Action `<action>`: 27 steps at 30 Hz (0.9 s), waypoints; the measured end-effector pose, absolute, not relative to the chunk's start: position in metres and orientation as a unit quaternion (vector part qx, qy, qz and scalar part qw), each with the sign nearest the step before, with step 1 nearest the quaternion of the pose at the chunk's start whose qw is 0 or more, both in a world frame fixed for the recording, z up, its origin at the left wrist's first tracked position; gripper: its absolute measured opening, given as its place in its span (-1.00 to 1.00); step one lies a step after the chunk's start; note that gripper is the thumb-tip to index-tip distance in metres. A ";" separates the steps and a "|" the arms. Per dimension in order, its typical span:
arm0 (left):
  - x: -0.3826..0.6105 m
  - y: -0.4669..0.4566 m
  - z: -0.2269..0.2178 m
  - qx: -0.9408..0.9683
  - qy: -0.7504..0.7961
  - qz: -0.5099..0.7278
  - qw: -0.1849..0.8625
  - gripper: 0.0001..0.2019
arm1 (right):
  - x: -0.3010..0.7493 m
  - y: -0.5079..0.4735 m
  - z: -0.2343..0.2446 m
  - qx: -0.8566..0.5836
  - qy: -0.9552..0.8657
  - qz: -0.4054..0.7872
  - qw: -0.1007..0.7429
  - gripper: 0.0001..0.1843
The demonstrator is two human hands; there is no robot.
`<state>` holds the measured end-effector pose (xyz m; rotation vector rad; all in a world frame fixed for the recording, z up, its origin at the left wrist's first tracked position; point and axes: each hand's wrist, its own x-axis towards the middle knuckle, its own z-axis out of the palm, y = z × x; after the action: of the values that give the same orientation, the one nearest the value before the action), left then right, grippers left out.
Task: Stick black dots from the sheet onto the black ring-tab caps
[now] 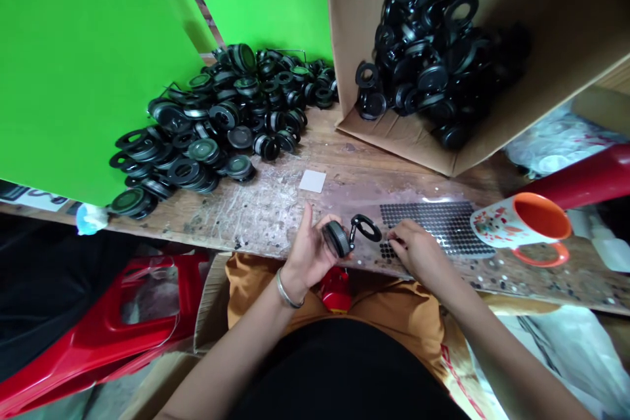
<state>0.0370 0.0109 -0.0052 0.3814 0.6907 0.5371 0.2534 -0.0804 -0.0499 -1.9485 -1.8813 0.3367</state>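
My left hand [311,248] grips a black round folding mount [336,239] above the table's front edge. The mount has a thick ribbed disc, and a hinged arm carries an open black ring toward the right. Beside that ring, my right hand [417,247] rests at the left part of a sheet of small black round dots [450,220]. Its thumb and fingertips are pinched together over the dots. Whatever lies between them is too small to make out.
Many similar black mounts are heaped on the wooden table [275,200] at left. A cardboard box [408,147] holds more at back right. A white square [312,181] lies mid-table. An orange-and-white mug [502,223] stands right of the sheet. Green panels [88,65] rise behind.
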 end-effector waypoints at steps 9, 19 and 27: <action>0.046 -0.003 -0.011 0.255 0.420 0.359 0.794 -0.35 | 0.246 -0.078 -0.044 -0.697 -0.678 0.077 0.221 -0.86; 0.049 -0.015 -0.023 0.408 0.443 0.393 0.695 -0.45 | 0.170 -0.089 0.007 -0.600 -0.668 0.077 0.433 -0.89; 0.051 -0.016 -0.019 0.425 0.475 0.370 0.676 -0.39 | 0.169 -0.091 -0.001 -0.613 -0.651 0.118 0.431 -0.88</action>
<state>0.0515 -0.0157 -0.0190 0.9568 1.0676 0.8332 0.1693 -0.0912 -0.0009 -1.5299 -1.6242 0.2955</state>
